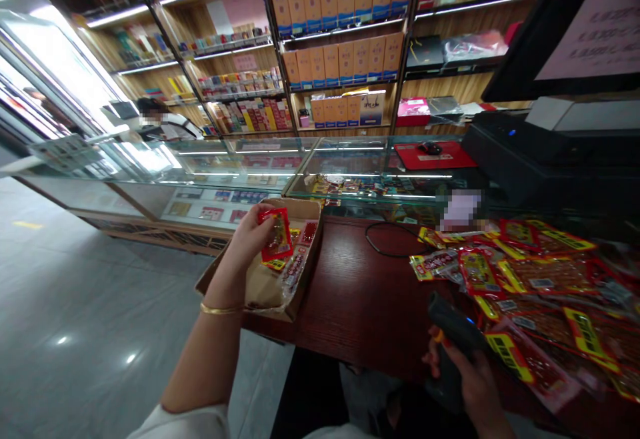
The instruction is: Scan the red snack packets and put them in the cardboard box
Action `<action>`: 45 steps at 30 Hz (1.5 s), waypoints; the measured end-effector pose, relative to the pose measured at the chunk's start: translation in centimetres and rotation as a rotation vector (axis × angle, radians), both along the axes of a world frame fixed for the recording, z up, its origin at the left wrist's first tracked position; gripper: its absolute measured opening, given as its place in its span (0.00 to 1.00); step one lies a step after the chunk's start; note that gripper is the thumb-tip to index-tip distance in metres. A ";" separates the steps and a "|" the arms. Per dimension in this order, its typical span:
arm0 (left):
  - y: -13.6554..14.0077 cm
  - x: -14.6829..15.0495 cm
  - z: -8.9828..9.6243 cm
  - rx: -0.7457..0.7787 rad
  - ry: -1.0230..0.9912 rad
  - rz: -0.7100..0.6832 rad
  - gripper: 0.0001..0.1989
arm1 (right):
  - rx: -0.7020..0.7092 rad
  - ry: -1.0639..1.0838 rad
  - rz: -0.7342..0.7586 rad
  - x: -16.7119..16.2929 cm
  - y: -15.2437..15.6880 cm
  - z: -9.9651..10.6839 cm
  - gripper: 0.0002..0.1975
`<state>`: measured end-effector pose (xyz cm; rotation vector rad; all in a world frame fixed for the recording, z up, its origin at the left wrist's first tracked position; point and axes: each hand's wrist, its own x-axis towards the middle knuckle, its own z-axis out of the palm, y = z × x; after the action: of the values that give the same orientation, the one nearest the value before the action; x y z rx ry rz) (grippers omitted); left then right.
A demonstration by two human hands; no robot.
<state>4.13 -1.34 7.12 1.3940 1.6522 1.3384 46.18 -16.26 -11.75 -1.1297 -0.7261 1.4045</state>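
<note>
Over an open cardboard box [257, 285], my left hand [254, 231] pinches a red snack packet [277, 235] by its upper edge. Inside the box lie a few more packets, among them a clear one with red print [295, 267]. My right hand [467, 375] is wrapped round the grip of a dark barcode scanner [453, 342], with a finger by its orange trigger and a small blue light lit on top. Just beyond the scanner, a heap of red and yellow snack packets [543, 275] covers the right of the dark wooden table [360, 292].
A black cord loop [393, 239] lies on the table. Behind it runs a glass display counter [240, 165] with goods inside. A mouse [430, 149] rests on a red mat [460, 157] near a monitor [565, 32]. Another person [175, 125] is behind the counter at left.
</note>
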 end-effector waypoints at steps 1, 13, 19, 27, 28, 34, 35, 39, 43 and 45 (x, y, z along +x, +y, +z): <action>-0.8 1.9 0.1 0.006 -0.129 -0.047 0.19 | -0.003 0.002 -0.001 0.0 0.1 0.1 0.20; 0.2 19.5 -13.4 -0.186 -0.725 -0.387 0.23 | -0.019 -0.618 -0.034 -1.8 -1.8 4.0 0.26; 0.2 19.5 -14.8 -0.170 -0.699 -0.343 0.24 | 0.037 -0.930 -0.018 -1.7 -3.6 5.5 0.24; 0.1 19.4 -14.8 -0.143 -0.629 -0.303 0.15 | 0.020 -0.923 0.002 -2.1 -3.8 5.6 0.20; 0.1 19.3 -14.9 -0.138 -0.619 -0.293 0.14 | 0.011 -0.917 0.003 -2.0 -3.8 5.7 0.20; 0.2 19.4 -15.0 -0.148 -0.628 -0.308 0.16 | 0.012 -0.902 0.004 -2.0 -3.6 6.3 0.19; 0.2 19.4 -14.9 -0.153 -0.631 -0.316 0.17 | 0.025 -0.910 0.004 -2.1 -3.5 6.3 0.19; 0.1 19.5 -14.5 -0.176 -0.638 -0.325 0.19 | 0.030 -0.917 -0.010 -2.6 -2.5 6.1 0.19; 0.1 19.5 -14.5 -0.206 -0.656 -0.293 0.17 | 0.001 -0.703 -0.027 -2.8 -0.5 4.9 0.22; 0.3 19.5 -14.6 -0.229 -0.671 -0.269 0.14 | -0.004 -0.488 -0.004 -2.6 0.3 4.2 0.26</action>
<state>23.63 -1.06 -7.44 0.8586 1.0832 1.2290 43.55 -15.95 -7.58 -1.4967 -1.0607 1.1321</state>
